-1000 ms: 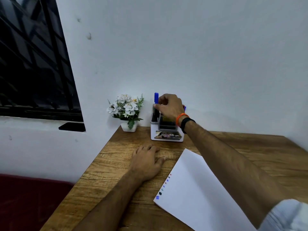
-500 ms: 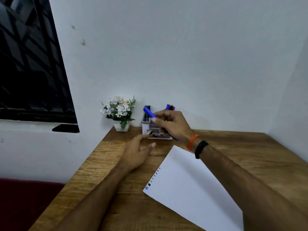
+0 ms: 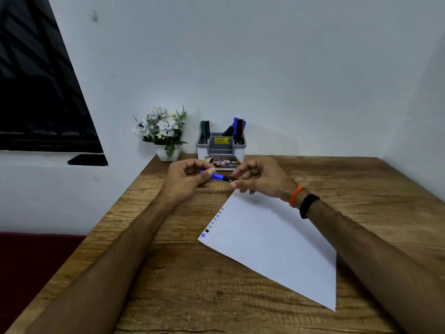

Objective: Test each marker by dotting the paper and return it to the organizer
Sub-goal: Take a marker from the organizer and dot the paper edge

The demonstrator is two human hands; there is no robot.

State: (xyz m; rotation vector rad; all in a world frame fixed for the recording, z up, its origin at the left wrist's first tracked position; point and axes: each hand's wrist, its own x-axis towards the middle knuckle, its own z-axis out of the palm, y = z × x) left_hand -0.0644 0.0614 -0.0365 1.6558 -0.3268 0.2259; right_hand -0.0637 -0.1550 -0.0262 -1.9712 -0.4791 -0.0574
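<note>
A blue marker (image 3: 218, 176) lies level between both hands, just in front of the organizer. My left hand (image 3: 186, 180) pinches its blue cap end. My right hand (image 3: 258, 180) grips the dark barrel end. The cap looks still on, though my fingers hide part of it. The white-and-grey organizer (image 3: 221, 150) stands against the wall with green, black, blue and red markers upright in it. The white paper (image 3: 269, 239) lies on the table below my hands, with a row of several coloured dots along its left edge.
A small white pot of white flowers (image 3: 163, 133) stands left of the organizer in the corner. The wooden table (image 3: 192, 285) runs to a wall on the right. A dark window and sill lie to the left, with a dark red surface below.
My right hand pulled the blue marker out of the organizer and brought it down toward me. My left hand lifted off the table and took hold of the marker's cap end.
</note>
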